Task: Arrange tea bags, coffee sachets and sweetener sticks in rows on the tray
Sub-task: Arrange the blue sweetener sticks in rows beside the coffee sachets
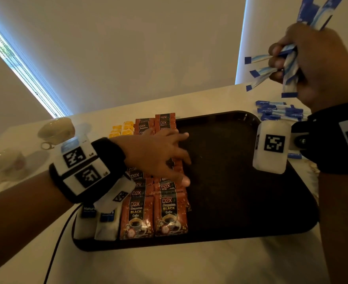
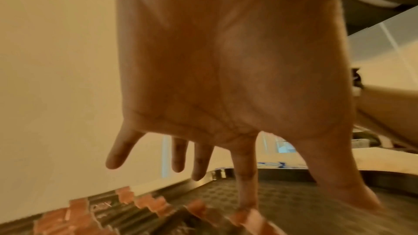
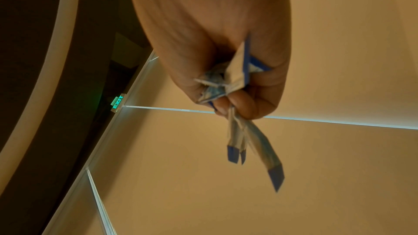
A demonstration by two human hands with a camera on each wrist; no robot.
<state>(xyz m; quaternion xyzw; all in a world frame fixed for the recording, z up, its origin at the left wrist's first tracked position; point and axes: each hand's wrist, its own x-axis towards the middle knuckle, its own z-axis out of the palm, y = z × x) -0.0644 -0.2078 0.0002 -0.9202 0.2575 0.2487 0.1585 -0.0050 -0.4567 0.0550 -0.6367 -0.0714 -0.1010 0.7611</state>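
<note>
1. Tray (image 1: 240,201): dark, lying on the pale table (image 1: 189,263), its left part filled and its right part bare. That bare part looks meant for the sticks.
2. Coffee sachets (image 1: 154,214) lie in two overlapping rows down the tray's left side, with white tea bags (image 1: 105,224) in rows just left of them at the near edge.
3. Left hand (image 1: 158,154) rests flat on the coffee rows, fingers straight and spread, fingertips at the rows' right edge. The left wrist view shows the same splayed fingers (image 2: 246,176) coming down onto the sachets.
4. Right hand (image 1: 316,64) is raised high above the tray's far right corner, fingers curled tight round a bundle of sweetener sticks (image 1: 271,72) that fan out crookedly at both ends.
5. More sticks (image 1: 279,112) lie loose on the table just past the tray's far right corner.
6. Yellow packets (image 1: 123,128) sit beyond the tray's far left corner.
7. Risks, as I judge them: the splayed bundle could shed a stick onto the tray or table, since the grip is a rough fistful; setting it down whole would leave a heap, not a row; a sideways nudge from the left hand could skew the overlapped sachets.
</note>
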